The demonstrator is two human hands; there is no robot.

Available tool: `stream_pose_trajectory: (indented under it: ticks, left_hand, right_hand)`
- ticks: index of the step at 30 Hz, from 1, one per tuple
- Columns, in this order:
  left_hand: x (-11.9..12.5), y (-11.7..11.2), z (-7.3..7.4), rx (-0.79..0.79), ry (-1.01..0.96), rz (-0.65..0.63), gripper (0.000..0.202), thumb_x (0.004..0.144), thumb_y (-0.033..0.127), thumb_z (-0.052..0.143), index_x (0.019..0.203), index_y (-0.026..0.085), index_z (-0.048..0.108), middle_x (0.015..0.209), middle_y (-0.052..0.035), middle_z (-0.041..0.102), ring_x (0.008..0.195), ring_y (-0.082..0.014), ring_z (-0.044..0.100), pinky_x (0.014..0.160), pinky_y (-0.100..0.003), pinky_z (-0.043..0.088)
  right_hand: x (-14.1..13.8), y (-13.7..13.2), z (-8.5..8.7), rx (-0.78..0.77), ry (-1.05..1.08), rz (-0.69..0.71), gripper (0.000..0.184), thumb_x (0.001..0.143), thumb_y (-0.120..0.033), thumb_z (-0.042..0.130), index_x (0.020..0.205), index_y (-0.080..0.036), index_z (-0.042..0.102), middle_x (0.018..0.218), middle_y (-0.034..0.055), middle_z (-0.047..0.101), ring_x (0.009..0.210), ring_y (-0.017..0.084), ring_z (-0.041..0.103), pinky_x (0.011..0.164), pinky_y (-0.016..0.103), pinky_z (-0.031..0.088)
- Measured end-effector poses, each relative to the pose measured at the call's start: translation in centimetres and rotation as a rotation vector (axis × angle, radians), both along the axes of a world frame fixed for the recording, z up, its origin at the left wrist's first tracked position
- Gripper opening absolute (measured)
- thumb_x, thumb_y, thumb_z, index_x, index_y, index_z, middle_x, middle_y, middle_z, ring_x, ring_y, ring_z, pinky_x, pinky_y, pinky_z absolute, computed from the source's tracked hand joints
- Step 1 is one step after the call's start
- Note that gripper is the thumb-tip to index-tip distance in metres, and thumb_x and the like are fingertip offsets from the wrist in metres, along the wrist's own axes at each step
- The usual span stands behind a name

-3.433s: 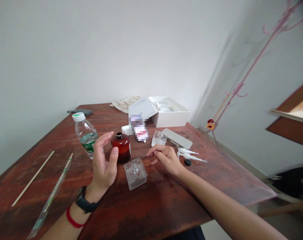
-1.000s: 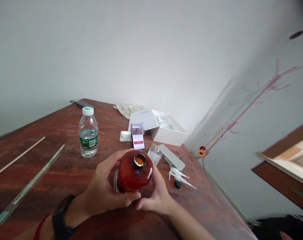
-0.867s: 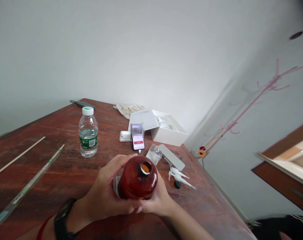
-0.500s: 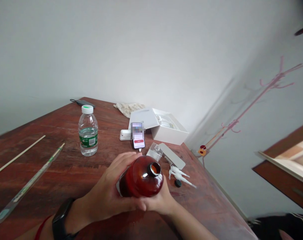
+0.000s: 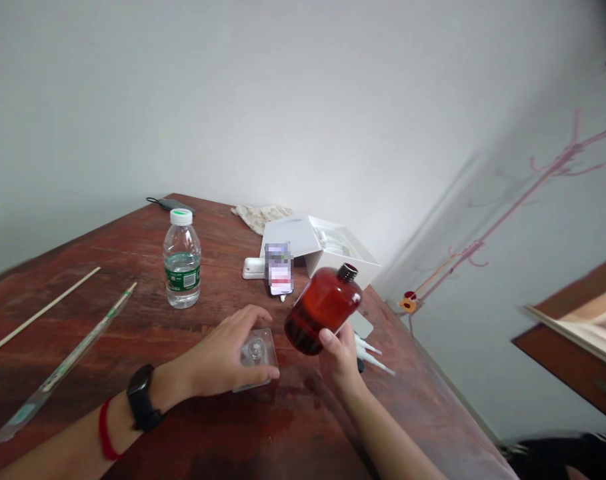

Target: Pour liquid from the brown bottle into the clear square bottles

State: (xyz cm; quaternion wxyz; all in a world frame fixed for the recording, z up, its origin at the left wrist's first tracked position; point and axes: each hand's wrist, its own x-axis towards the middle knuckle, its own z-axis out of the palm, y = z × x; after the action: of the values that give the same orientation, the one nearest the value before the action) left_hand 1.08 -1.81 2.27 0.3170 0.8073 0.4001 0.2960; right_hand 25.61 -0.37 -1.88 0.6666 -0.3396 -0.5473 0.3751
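My right hand [image 5: 340,357] grips an uncapped amber bottle [image 5: 323,309] by its base and holds it above the table, tilted with the neck up and to the right. My left hand [image 5: 223,357], with a black watch and red band at the wrist, curls round a clear square glass bottle [image 5: 255,355] that stands on the wooden table [image 5: 133,347]. The two bottles are apart, the amber one up and right of the glass one.
A water bottle [image 5: 182,260] stands at the left middle. Two long sticks [image 5: 67,360] lie far left. Behind are a phone [image 5: 279,269], an open white box [image 5: 327,250], a cloth [image 5: 260,213], and white pump parts [image 5: 373,353] by the right edge.
The amber bottle, held low by both hands over the glass bottle, has been lifted up and right by my right hand alone. My left hand has dropped onto the glass bottle.
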Motion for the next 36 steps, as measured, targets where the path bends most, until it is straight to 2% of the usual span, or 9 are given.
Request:
stream_pose_trajectory:
  ticks: [5, 9, 14, 18, 23, 36]
  left_hand:
    - [-0.2, -0.1, 0.8, -0.011, 0.064, -0.021, 0.062, 0.073, 0.048, 0.085, 0.122, 0.023, 0.057, 0.126, -0.0097, 0.067, 0.114, -0.0331, 0.067, 0.099, -0.045, 0.053]
    - [-0.4, 0.0, 1.1, -0.029, 0.108, -0.002, 0.060, 0.068, 0.048, 0.087, 0.116, 0.024, 0.058, 0.120, -0.0079, 0.069, 0.107, -0.0326, 0.069, 0.092, -0.043, 0.054]
    - [-0.4, -0.1, 1.5, -0.050, 0.131, 0.002, 0.059, 0.066, 0.047, 0.088, 0.113, 0.024, 0.060, 0.120, -0.0077, 0.070, 0.105, -0.0327, 0.070, 0.090, -0.041, 0.053]
    - [-0.2, -0.2, 1.6, -0.053, 0.133, 0.005, 0.055, 0.069, 0.043, 0.086, 0.114, 0.023, 0.061, 0.118, -0.0074, 0.072, 0.105, -0.0325, 0.070, 0.091, -0.041, 0.052]
    - [-0.1, -0.1, 1.3, -0.015, 0.138, -0.001, 0.048, 0.074, 0.044, 0.080, 0.114, 0.024, 0.062, 0.116, -0.0063, 0.073, 0.099, -0.0305, 0.071, 0.082, -0.037, 0.052]
    - [-0.1, 0.1, 1.0, -0.014, 0.113, -0.010, 0.051, 0.075, 0.042, 0.082, 0.120, 0.024, 0.065, 0.121, -0.0069, 0.074, 0.104, -0.0313, 0.072, 0.091, -0.040, 0.054]
  right_hand:
    - [0.2, 0.6, 0.3, -0.037, 0.066, -0.049, 0.050, 0.079, -0.050, 0.082, 0.119, -0.024, 0.066, 0.109, 0.0061, 0.076, 0.097, 0.028, 0.070, 0.091, 0.043, 0.055]
    - [0.2, 0.8, 0.6, -0.034, 0.032, -0.053, 0.051, 0.079, -0.048, 0.082, 0.121, -0.025, 0.064, 0.111, 0.0057, 0.077, 0.100, 0.029, 0.070, 0.092, 0.043, 0.054]
    - [0.4, 1.1, 0.3, -0.051, 0.025, -0.050, 0.048, 0.078, -0.044, 0.084, 0.118, -0.025, 0.065, 0.109, 0.0040, 0.078, 0.098, 0.027, 0.070, 0.090, 0.040, 0.053]
    - [0.3, 1.2, 0.3, -0.069, 0.026, -0.054, 0.048, 0.079, -0.044, 0.084, 0.118, -0.024, 0.065, 0.108, 0.0043, 0.078, 0.097, 0.027, 0.070, 0.090, 0.040, 0.052]
    - [0.2, 1.3, 0.3, -0.075, 0.028, -0.064, 0.047, 0.079, -0.043, 0.083, 0.119, -0.024, 0.066, 0.108, 0.0040, 0.078, 0.097, 0.027, 0.070, 0.090, 0.040, 0.052]
    - [0.2, 1.4, 0.1, -0.113, 0.069, -0.051, 0.048, 0.080, -0.043, 0.083, 0.121, -0.025, 0.065, 0.106, 0.0028, 0.076, 0.094, 0.025, 0.068, 0.088, 0.038, 0.052]
